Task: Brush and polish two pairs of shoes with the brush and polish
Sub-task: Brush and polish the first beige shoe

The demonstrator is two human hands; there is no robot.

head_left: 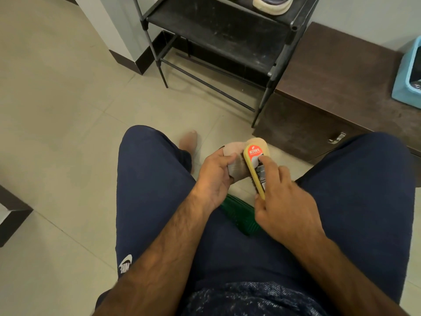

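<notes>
shoe (234,148) is held up btw the knees, above the floor, w/ left hand (214,176) fingers wrapped round its side, thumb on top. right hand (284,201) grips the brush (251,169), fingers curled on its edges, index laid straight along the labelled back. shoe looks light & soft-sided, prob. gives under pressure, so hold the firmer sole edge. brush: stiff wood back, easy grip at the waist. brush long axis runs away from the body, slightly left; bristles face left into the shoe. can't tell shoe's toe from heel. green thing (239,215) lies below the hands.
</notes>
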